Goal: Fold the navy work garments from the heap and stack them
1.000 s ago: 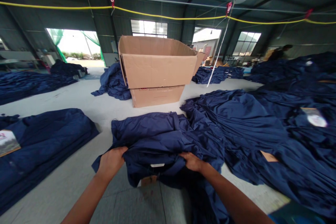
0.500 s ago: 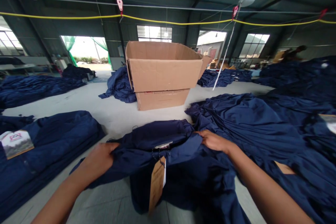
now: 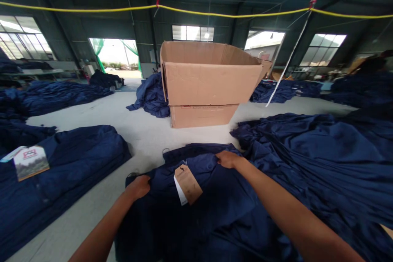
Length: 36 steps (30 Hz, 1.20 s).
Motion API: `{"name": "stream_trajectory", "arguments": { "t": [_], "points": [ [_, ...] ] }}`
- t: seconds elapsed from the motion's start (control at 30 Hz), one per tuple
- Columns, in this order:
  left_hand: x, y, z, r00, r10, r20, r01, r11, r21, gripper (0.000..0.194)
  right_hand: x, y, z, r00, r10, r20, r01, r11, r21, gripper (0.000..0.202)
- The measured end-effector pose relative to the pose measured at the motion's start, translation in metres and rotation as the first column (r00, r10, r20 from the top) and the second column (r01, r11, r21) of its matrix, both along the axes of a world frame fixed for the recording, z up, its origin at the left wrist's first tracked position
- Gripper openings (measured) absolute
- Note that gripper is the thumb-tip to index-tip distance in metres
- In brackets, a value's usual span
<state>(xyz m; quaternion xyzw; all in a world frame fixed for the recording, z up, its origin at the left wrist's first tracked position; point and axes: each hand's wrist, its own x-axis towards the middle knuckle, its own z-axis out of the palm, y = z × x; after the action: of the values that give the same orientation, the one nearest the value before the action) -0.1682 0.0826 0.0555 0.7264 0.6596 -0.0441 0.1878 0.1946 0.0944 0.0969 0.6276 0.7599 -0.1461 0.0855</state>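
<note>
A navy blue garment (image 3: 196,221) lies spread on the pale surface in front of me, its upper edge stretched between my hands. My left hand (image 3: 138,187) grips that edge at the left, fingers closed on the cloth. At the right end, my right hand (image 3: 227,159) pinches the same edge near a small round button. Between them a brown paper hang tag (image 3: 188,184) lies on the fabric, a white tag partly beneath it. Whether the garment is a jacket or trousers I cannot tell.
A large open cardboard box (image 3: 211,86) stands beyond the garment. Folded navy clothing with a printed tag (image 3: 31,163) lies left; a broad navy heap (image 3: 316,151) covers the right. A yellow cable (image 3: 233,15) and a hanging white cord (image 3: 288,61) cross above.
The garment's edge has been laid down flatter, and its inner label no longer shows. The hang tag has swung up onto the cloth. Both hands keep their grip; the view has shifted left.
</note>
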Motion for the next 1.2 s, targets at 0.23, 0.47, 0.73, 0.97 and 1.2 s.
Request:
{"name": "stream_trajectory", "arguments": {
  "t": [0.23,0.47,0.73,0.97,1.2],
  "points": [
    [0.003,0.036,-0.036,0.987,0.122,-0.108,-0.116,0.991,0.060,0.041,-0.024,0.048,-0.047,0.979,-0.134,0.156,0.124,0.989,0.076,0.029],
    [0.006,0.030,-0.069,0.937,0.283,-0.205,-0.233,0.943,0.237,0.049,-0.035,0.049,-0.092,0.948,-0.282,0.150,0.230,0.927,0.295,0.042],
    [0.036,-0.018,-0.078,0.978,0.138,-0.157,-0.085,0.948,0.308,0.046,-0.056,0.010,-0.112,0.909,-0.393,0.139,0.375,0.917,0.137,0.049],
    [0.002,-0.008,-0.119,0.997,0.065,-0.036,-0.055,0.973,0.222,0.051,-0.040,0.023,-0.140,0.907,-0.419,0.052,0.419,0.908,0.004,0.055],
    [0.046,0.020,-0.098,0.716,0.224,0.662,-0.433,0.885,0.169,0.034,-0.115,0.030,-0.098,0.941,-0.146,-0.305,0.216,0.953,0.211,0.043]
  ]
}}
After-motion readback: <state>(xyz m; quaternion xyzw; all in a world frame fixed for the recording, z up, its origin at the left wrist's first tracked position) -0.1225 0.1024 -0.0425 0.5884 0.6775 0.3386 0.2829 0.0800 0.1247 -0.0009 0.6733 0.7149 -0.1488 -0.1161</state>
